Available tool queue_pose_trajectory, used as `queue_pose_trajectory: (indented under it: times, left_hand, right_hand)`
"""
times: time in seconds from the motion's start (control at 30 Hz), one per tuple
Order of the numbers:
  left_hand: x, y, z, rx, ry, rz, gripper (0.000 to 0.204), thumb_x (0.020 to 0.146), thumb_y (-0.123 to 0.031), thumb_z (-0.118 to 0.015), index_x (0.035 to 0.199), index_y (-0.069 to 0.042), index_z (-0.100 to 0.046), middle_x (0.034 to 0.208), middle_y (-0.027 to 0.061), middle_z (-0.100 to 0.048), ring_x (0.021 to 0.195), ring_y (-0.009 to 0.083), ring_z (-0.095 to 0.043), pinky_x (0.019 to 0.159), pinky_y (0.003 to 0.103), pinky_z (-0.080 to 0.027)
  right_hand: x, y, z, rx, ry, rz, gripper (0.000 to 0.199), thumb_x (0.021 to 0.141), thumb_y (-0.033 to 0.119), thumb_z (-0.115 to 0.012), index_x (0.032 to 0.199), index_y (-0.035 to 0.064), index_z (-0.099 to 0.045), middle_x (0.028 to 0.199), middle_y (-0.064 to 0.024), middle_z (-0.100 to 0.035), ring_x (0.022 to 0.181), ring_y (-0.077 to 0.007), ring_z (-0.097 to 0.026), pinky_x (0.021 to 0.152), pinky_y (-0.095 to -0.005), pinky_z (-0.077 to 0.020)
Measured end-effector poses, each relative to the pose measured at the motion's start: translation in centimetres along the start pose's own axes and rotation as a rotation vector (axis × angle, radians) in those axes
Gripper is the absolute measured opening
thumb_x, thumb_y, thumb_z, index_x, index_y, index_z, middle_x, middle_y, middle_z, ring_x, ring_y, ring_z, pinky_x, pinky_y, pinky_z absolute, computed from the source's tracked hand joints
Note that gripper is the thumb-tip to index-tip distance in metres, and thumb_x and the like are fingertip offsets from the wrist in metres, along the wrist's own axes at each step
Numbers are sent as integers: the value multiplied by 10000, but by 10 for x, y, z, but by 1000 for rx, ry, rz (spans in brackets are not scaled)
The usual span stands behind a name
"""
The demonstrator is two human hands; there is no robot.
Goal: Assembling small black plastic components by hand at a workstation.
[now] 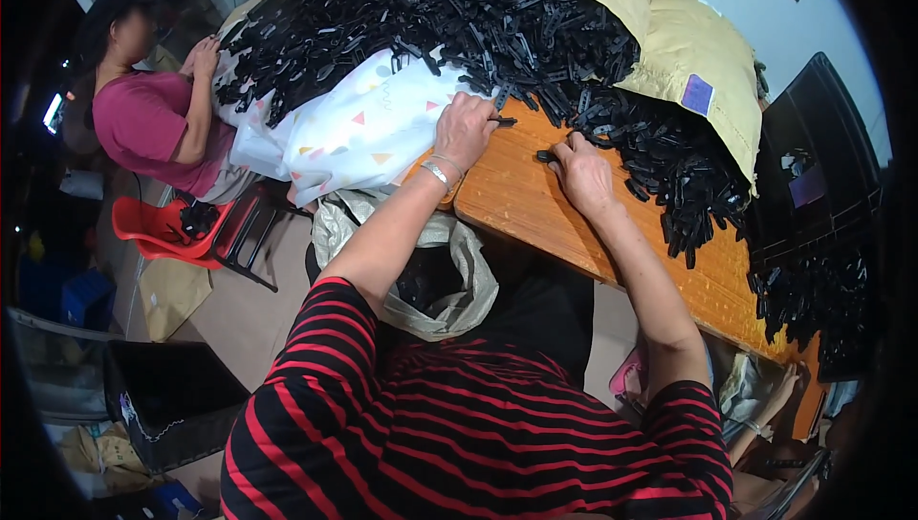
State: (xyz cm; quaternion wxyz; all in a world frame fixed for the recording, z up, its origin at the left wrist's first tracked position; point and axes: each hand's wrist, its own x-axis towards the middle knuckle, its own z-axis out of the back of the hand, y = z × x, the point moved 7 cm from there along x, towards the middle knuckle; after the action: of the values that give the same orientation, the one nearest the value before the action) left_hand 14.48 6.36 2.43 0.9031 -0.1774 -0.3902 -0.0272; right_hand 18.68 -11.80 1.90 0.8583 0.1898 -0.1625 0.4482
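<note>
My left hand (466,132), with a bracelet at its wrist, is closed over the wooden table (521,190) near its front edge. A small, slim black plastic piece (505,122) sticks out from its fingers. To the right, my right hand (583,176) pinches another small black piece (545,155) at its fingertips, low over the wood. Just beyond both hands lies a large heap of similar black pieces (382,13). The exact kind of piece is too small to make out. White patterned sheeting (359,123) spreads beside my left hand.
Two tan sacks (703,66) spill black pieces onto the table. An open woven sack (469,314) hangs at my lap with dark contents. A person in a pink shirt (143,113) works at the far left, near a red chair (163,228). A black crate (177,396) stands lower left.
</note>
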Motion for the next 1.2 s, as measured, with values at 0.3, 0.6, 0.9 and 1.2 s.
queue_pose_trajectory:
  times: [0.3, 0.6, 0.9, 1.2]
  left_hand:
    - [-8, 7, 18, -80, -139, 76, 159, 725, -77, -705, 803, -67, -566, 770, 72, -598, 806, 274, -557, 697, 376, -448]
    - [-41, 13, 9, -983, 65, 570, 98, 897, -60, -597, 962, 9, -570, 768, 14, -627, 614, 63, -570, 564, 184, -464]
    - [-57, -7, 7, -929, 402, 710, 137, 909, -137, -593, 951, -8, -612, 727, 3, -602, 569, 43, -532, 503, 182, -437]
    - [-39, -24, -6, -909, 453, 737, 180, 862, -199, -665, 889, -27, -619, 666, -2, -572, 534, 55, -512, 461, 192, -411]
  right_hand:
    - [0, 14, 3, 327, 64, -157, 193, 819, 90, -630, 983, -6, -594, 933, -182, -587, 879, -371, -582, 727, -416, -477]
    - [-6, 40, -24, 368, 61, -116, 129, 844, 147, -611, 863, 20, -623, 909, -189, -627, 799, -380, -611, 672, -432, -495]
    - [-4, 17, -20, 677, -18, -205, 169, 869, 126, -609, 991, 10, -620, 781, -114, -613, 617, -231, -606, 561, -349, -483]
    - [-10, 4, -29, 1140, 190, -598, 110, 903, 111, -597, 895, 5, -566, 658, -35, -608, 447, -89, -529, 400, -224, -407]
